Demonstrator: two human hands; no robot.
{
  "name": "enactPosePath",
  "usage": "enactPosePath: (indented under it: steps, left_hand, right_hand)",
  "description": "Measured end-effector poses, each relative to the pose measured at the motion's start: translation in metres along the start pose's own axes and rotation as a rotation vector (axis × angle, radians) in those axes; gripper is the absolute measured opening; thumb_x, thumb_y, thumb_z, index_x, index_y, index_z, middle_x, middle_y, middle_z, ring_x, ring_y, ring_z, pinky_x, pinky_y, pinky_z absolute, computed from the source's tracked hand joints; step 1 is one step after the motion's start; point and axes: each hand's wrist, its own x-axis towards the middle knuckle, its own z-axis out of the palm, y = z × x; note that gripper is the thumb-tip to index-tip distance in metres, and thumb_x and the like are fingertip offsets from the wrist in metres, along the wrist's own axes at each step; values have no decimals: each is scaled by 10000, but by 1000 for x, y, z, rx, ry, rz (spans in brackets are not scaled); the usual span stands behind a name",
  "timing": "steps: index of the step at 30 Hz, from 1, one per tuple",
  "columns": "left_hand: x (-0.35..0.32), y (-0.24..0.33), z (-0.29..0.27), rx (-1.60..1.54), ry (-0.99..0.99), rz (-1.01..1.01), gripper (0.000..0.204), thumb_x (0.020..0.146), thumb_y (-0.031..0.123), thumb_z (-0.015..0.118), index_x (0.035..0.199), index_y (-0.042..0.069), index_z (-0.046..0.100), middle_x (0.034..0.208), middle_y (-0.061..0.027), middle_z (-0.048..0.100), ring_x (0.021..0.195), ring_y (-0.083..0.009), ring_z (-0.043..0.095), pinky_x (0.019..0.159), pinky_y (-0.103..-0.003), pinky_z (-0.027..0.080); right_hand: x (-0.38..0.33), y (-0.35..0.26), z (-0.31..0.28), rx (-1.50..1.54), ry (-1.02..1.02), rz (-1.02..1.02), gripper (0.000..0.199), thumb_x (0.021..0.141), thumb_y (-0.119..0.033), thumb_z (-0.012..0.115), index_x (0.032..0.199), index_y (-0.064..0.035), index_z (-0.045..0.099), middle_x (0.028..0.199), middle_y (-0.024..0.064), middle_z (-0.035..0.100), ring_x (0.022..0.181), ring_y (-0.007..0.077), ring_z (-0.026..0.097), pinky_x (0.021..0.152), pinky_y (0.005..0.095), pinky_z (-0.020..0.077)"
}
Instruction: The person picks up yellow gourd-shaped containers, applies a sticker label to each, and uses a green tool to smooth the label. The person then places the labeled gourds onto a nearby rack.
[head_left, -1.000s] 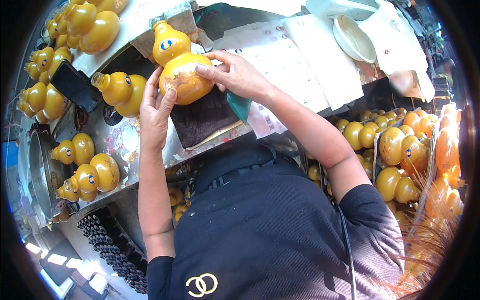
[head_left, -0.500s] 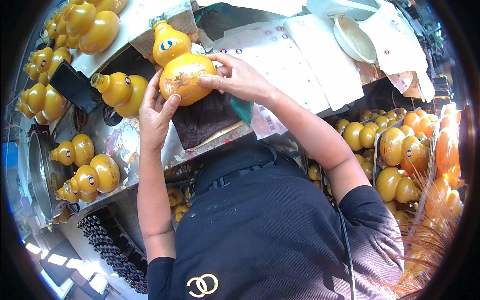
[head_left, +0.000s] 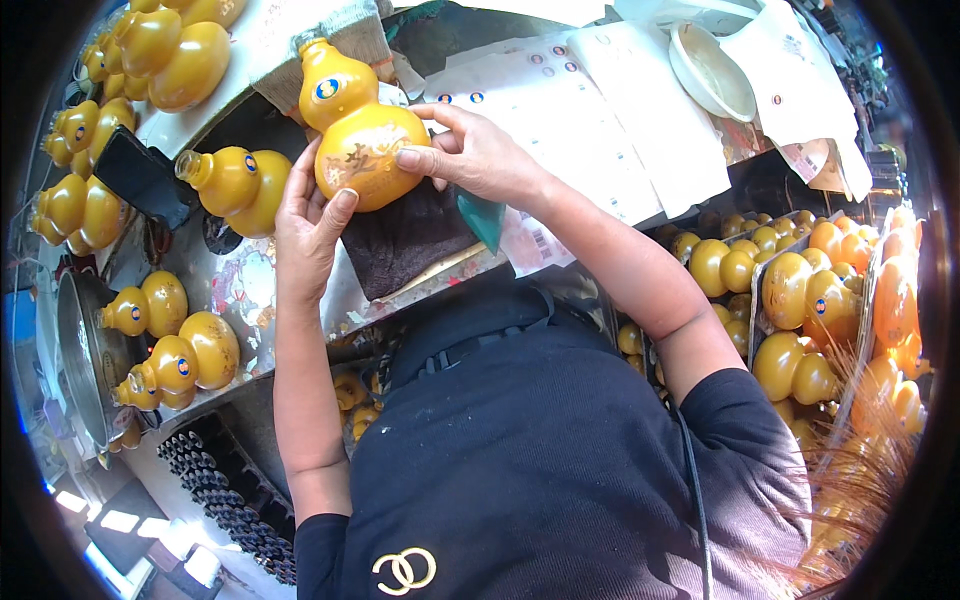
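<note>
Between my hands is a yellow gourd-shaped bottle (head_left: 345, 110) with a small round blue sticker on its upper bulb and a gold-brown print on its lower bulb. Its neck points away from me. My left hand (head_left: 312, 215) cups the base from the left, thumb up along its edge. From the right, my right hand (head_left: 475, 150) grips the lower bulb, its thumb pressed on the printed face. A dark folded cloth (head_left: 405, 245) lies under the bottle on the bench. Just left of my left hand, another gourd bottle (head_left: 235, 185) lies on its side.
More gourd bottles (head_left: 190, 360) rest at the left beside a round metal pan (head_left: 85, 350). White sticker sheets (head_left: 600, 130) cover the bench to the right, near a white bowl (head_left: 712, 75). Crates of yellow and orange gourd bottles (head_left: 790, 290) stand at the right. Black caps (head_left: 215, 490) fill a tray lower left.
The bottle has shifted very slightly to the left with both hands still around it. My grip looks the same.
</note>
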Motion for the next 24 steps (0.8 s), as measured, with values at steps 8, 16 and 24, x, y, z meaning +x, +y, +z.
enactPosePath:
  steps: [8, 16, 24]
  left_hand:
    - [2, 6, -3, 63, -37, -34, 829, 831, 365, 709, 1427, -14, 275, 1348, -143, 434, 1257, -221, 438, 1059, -335, 342]
    - [4, 7, -8, 143, -81, -49, 818, 835, 419, 687, 1425, 11, 292, 1338, -126, 451, 1256, -206, 435, 1048, -311, 334]
    - [7, 5, -9, 144, -96, -44, 807, 836, 354, 698, 1407, -25, 272, 1313, -158, 450, 1238, -221, 453, 1049, -329, 347]
  right_hand:
    - [-36, -13, 3, 774, 228, -9, 194, 895, -242, 575, 969, -64, 558, 868, 31, 567, 784, 83, 556, 727, 232, 478]
    - [-41, -16, 31, -182, 322, -403, 194, 800, -69, 695, 897, -35, 530, 846, 32, 532, 743, 72, 525, 659, 232, 461]
    - [-44, 5, 18, 273, 332, -157, 250, 811, -111, 730, 903, -47, 508, 823, 4, 572, 719, 43, 550, 644, 205, 490]
